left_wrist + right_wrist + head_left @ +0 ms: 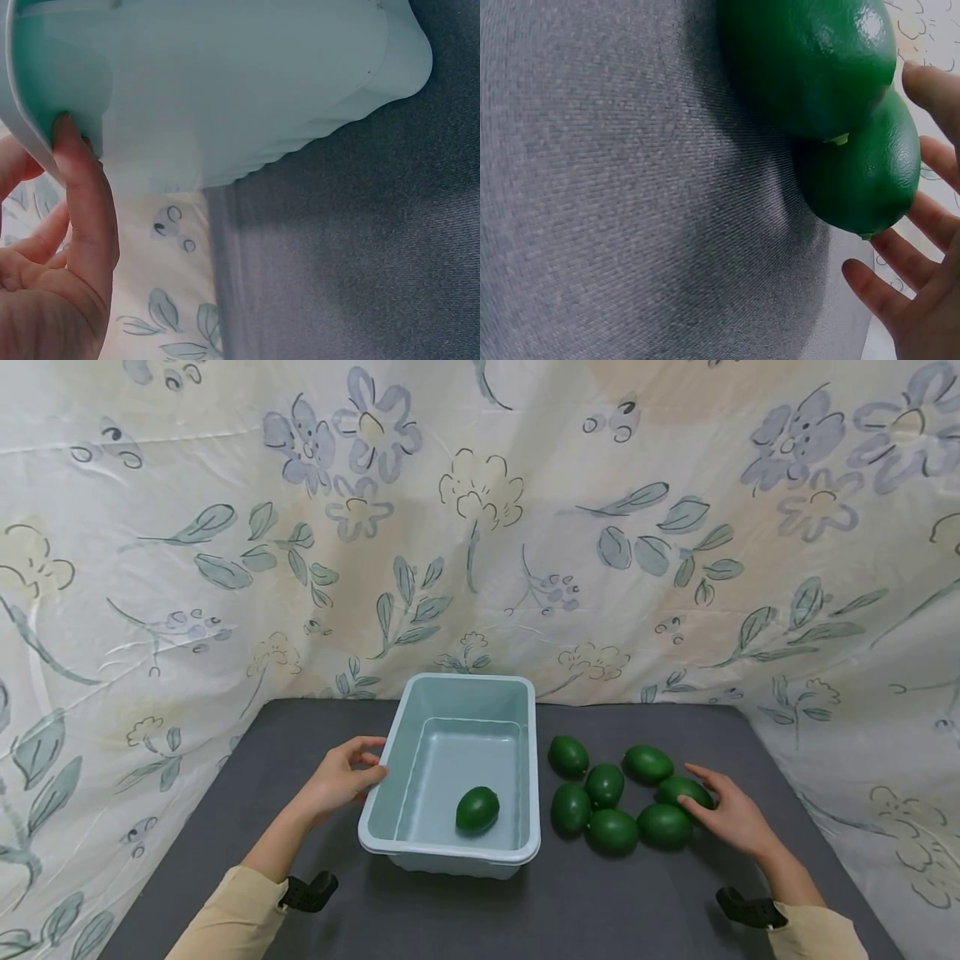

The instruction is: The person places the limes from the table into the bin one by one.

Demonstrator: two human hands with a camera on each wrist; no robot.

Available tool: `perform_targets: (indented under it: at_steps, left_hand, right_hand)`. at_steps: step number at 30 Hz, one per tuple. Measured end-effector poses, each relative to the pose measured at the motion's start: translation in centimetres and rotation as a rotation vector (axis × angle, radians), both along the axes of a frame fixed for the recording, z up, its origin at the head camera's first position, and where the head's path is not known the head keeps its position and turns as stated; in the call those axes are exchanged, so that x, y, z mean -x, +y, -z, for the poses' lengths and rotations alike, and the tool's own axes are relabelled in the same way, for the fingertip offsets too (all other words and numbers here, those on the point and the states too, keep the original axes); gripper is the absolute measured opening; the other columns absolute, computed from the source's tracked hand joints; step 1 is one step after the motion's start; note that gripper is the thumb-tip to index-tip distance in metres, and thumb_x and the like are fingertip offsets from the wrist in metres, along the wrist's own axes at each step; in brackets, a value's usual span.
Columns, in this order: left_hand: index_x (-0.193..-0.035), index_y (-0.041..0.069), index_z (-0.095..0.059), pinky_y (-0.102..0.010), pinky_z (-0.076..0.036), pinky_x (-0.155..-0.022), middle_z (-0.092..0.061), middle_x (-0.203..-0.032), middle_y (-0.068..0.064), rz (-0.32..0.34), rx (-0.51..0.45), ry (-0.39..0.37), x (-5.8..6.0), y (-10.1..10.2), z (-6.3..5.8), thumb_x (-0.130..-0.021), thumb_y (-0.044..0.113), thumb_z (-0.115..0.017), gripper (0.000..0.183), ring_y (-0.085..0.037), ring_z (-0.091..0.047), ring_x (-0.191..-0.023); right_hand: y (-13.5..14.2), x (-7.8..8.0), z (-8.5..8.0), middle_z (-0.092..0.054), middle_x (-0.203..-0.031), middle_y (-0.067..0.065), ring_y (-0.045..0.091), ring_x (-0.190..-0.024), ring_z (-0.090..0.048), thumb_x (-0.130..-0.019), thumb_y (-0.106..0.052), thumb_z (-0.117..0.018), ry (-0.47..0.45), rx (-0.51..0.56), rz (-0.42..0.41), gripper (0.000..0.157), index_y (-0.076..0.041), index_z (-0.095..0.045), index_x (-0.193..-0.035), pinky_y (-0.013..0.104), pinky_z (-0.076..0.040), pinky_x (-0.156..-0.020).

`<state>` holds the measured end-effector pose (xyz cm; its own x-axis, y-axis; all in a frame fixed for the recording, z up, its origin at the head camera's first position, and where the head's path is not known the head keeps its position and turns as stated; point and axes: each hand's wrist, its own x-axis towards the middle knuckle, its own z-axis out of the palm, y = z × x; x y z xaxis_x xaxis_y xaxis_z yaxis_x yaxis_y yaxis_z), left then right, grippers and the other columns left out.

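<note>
A pale blue-green plastic basin stands mid-table with one glossy dark green avocado-like fruit inside. My left hand holds the basin's left rim between thumb and fingers; the left wrist view has the hand at the rim, close to the outer wall. Right of the basin lies a loose group of several similar fruits. At its right edge, my right hand reaches with spread fingers around one fruit. In the right wrist view, the fingers extend beside that fruit, not closed on it.
A dark grey cloth covers the table. Behind and at both sides hangs a pale floral curtain. Another fruit lies in front of the one beside my right hand. Each wrist wears a black band.
</note>
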<state>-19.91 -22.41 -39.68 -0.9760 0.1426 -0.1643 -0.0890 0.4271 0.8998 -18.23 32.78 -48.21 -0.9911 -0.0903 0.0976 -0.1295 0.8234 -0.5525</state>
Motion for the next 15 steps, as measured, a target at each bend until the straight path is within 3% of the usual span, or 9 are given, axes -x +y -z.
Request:
perform_targets:
  at_steps: [15]
  left_hand:
    - [-0.132,0.007,-0.042,-0.038,-0.055,-0.062,-0.054,-0.101,-0.017,-0.004,0.005,-0.005,0.03,0.01,-0.03,-0.087,0.012,-0.062,0.049,-0.020,-0.061,-0.077]
  right_hand:
    - [0.26,0.40,1.01,-0.041,-0.130,0.031,0.046,-0.111,-0.045,-0.091,-0.040,-0.055,-0.042,-0.003,0.007,0.064,0.002,-0.039,-0.136,0.057,-0.040,-0.080]
